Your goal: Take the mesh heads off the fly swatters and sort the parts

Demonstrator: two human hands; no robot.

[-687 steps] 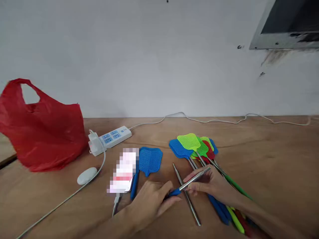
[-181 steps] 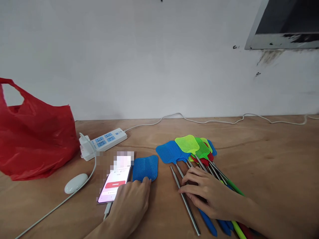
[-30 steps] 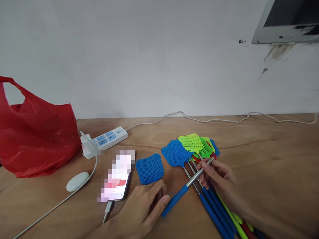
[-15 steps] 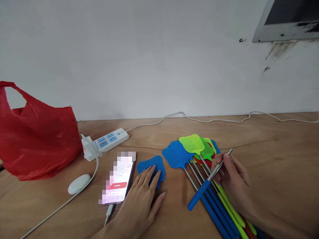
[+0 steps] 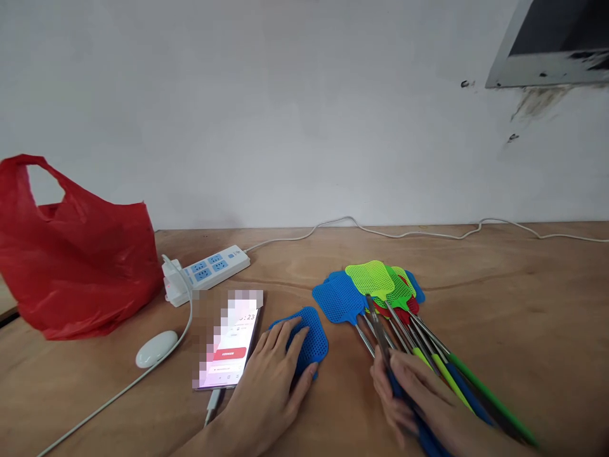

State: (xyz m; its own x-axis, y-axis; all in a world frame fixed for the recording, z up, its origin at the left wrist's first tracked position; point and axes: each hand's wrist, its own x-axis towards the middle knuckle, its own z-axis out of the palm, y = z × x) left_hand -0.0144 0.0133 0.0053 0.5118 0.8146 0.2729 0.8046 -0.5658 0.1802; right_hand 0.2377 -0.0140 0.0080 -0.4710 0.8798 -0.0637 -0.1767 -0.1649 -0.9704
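Observation:
My left hand (image 5: 269,374) lies over a loose blue fly swatter head (image 5: 311,346), fingers apart on its mesh and thumb at its near edge. My right hand (image 5: 409,387) is closed around a fly swatter handle (image 5: 380,327), a metal rod with a blue grip. The rod's bare tip points away from me. It passes in front of a fanned pile of fly swatters: blue heads (image 5: 339,297), a yellow-green head (image 5: 372,279) and a green head (image 5: 398,289), with red partly covered beneath. My right hand hides some of the pile's grips.
A lit phone (image 5: 228,349) on a cable lies left of my left hand. Further left are a white mouse-like object (image 5: 156,349), a white power strip (image 5: 216,270) and a red plastic bag (image 5: 85,266). A white cord (image 5: 399,235) runs along the wall.
My right hand has come down and left with the fly swatter handle, whose rod now points away from me. The blue head under my left hand has shifted slightly right and nearer.

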